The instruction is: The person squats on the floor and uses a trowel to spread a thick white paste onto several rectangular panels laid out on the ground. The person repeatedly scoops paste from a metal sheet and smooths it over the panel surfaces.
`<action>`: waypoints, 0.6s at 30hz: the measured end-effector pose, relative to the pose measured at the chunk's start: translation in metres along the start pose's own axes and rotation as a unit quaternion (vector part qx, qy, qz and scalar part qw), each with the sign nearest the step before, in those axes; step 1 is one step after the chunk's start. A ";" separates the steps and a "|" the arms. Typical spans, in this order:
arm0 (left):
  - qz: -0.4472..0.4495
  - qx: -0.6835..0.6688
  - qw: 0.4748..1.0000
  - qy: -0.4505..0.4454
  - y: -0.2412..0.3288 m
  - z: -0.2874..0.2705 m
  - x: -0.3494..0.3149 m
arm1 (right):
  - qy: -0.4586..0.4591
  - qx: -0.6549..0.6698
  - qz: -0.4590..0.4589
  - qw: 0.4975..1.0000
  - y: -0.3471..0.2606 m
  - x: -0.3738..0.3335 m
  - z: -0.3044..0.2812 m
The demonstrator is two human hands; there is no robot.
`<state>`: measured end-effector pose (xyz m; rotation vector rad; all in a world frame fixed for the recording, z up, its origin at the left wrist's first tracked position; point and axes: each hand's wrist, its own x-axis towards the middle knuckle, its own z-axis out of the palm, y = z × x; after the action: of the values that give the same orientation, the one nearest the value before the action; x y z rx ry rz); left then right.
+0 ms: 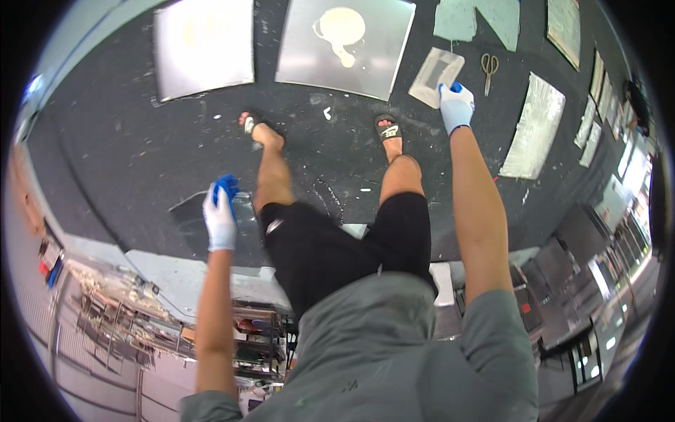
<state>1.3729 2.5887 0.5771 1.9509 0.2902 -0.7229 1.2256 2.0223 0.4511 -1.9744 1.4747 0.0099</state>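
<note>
White gloves with blue palms cover both of my hands. My right hand [457, 109] is closed on the near corner of a pale, translucent flat piece [424, 90] with a greyer rectangle in its middle. Scissors [489, 68] lie on the dark floor just right of it. Low at the left, my left hand [220, 214] has its fingers curled at the top edge of a thin, see-through dark sheet [191, 214]. Its fingertips are partly hidden, but they seem to pinch that edge.
Two large shiny panels [295, 67] lie ahead on the floor [140, 155], the right one bearing a cream-coloured puddle [342, 27]. Pale green sheet pieces [455, 21] lie beyond the scissors. At the right is a silvery, rough-edged sheet [534, 126]. Crowded shelving [256, 327] stands at the lower left.
</note>
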 end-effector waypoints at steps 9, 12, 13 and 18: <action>-0.003 0.095 0.991 -0.093 -0.136 -0.014 0.313 | 0.004 -0.103 0.034 0.994 0.025 0.088 0.249; 0.085 0.155 0.967 -0.186 -0.133 0.041 0.364 | 0.048 -0.171 0.055 0.983 0.019 0.129 0.298; 0.171 0.217 0.937 -0.212 -0.126 0.061 0.381 | 0.064 -0.187 0.065 0.978 0.011 0.141 0.311; 0.365 0.209 0.864 -0.276 -0.098 0.160 0.463 | 0.069 -0.273 -0.074 0.957 -0.053 0.181 0.378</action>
<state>1.6342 2.4471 0.1753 1.9242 -0.9861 -0.8171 1.4761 2.0669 0.1142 -2.5697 1.5214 0.2432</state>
